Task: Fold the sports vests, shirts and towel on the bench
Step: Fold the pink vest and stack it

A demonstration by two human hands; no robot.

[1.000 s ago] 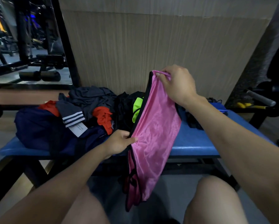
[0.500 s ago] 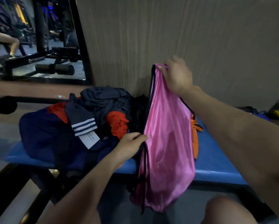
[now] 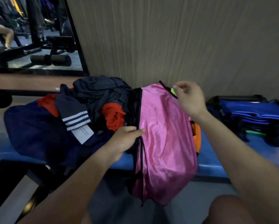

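My left hand [image 3: 127,138] is pinching the black-trimmed left edge of the shiny pink mesh vest [image 3: 164,136], which is draping over the blue padded bench [image 3: 206,160] and its front edge. My right hand [image 3: 188,98] is hovering above its top corner, fingers loosely released. Crumpled shirts [image 3: 93,101] are heaping just left.

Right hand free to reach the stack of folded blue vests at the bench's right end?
Probably yes. The right hand hovers by the pink mesh vest, apparently holding nothing, and nothing lies between it and the folded blue vests.
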